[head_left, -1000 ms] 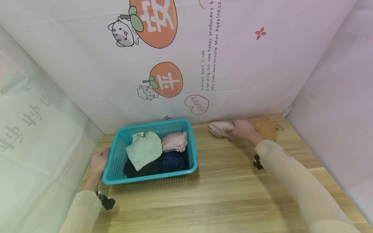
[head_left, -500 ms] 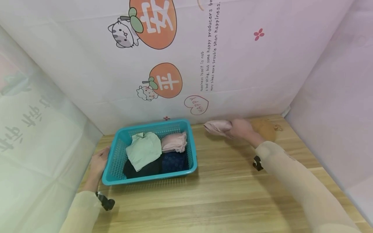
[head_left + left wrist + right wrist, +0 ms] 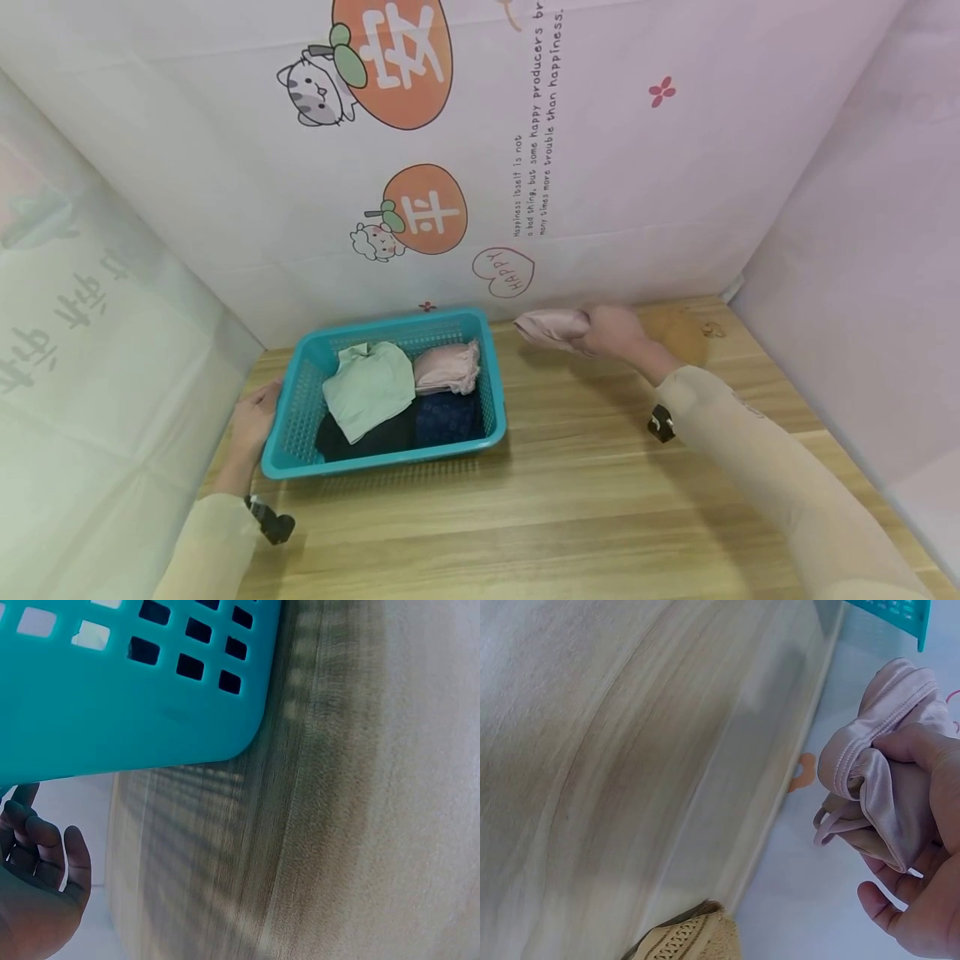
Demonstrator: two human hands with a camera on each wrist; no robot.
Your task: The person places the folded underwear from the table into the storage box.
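Observation:
In the head view my right hand (image 3: 613, 331) holds a bundled pale pink satin garment (image 3: 553, 327) above the back of the table. The right wrist view shows the thumb pressed on top of this garment (image 3: 900, 772), the fingers beneath, and a stitched edge and thin strap loop hanging out. A turquoise plastic basket (image 3: 386, 464) stands left of it. My left hand (image 3: 255, 417) grips the basket's left end, its fingers (image 3: 46, 844) curled near the edge in the left wrist view. Inside lie a pale green cloth (image 3: 371, 387), a pink frilled garment (image 3: 447, 367), a navy cloth (image 3: 446, 417) and a black cloth (image 3: 375, 437).
A mustard-coloured garment (image 3: 678, 333) with openwork trim lies on the table behind my right wrist. Wood-grain table (image 3: 570, 508) extends in front of the basket. White printed sheets (image 3: 585, 167) wall in the back and both sides.
My right hand has moved slightly left with the pale pink garment, towards the basket. The left hand and the basket have stayed in place.

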